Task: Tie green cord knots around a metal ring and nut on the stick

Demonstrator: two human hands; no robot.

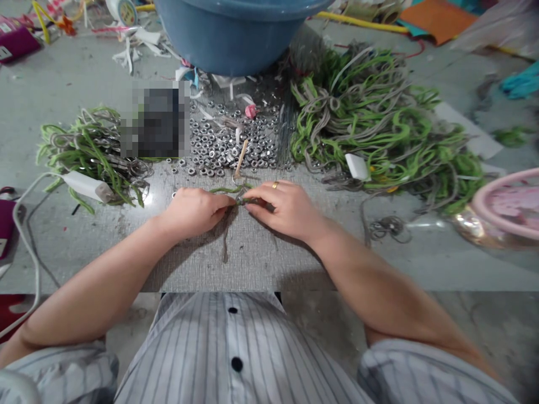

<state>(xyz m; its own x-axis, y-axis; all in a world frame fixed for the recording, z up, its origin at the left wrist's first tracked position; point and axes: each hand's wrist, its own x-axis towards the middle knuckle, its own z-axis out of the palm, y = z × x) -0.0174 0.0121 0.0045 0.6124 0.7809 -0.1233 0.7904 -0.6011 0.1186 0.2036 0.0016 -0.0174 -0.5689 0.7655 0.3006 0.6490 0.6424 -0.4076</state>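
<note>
Cord (pixel 225 246) is pinched by left hand (pixel 196 210) and right hand (pixel 290 210)

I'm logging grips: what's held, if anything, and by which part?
Left hand and right hand pinch thin green and grey cord away from its loose grey end; exact spot hidden.

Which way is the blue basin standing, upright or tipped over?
Upright: the blue basin shows its wide rim above and narrower base on the table.

A blue basin (pixel 231 42) stands between a purple object (pixel 17 40) and an orange sheet (pixel 444 21).
</note>
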